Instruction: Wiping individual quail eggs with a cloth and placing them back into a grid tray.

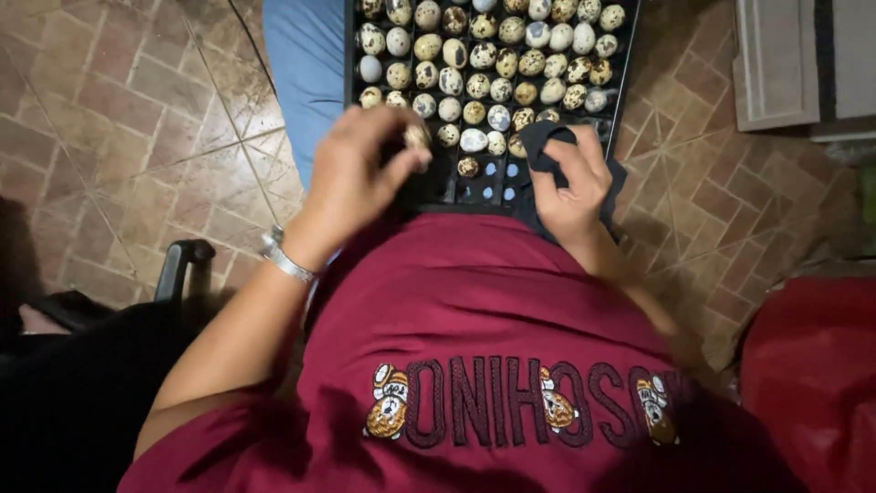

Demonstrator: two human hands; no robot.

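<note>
While fingers (399,162) pinch an egg (418,137), near-edge tray (438,203) cells gape.

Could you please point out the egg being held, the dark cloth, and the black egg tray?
egg (418,136), head view, its speckled shell at the left hand's fingertips
dark cloth (544,144), head view, fold above the right hand
black egg tray (436,190), head view, bare near corner

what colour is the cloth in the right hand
Dark, black or navy: the crumpled cloth in the right hand, seen in the head view.
</note>
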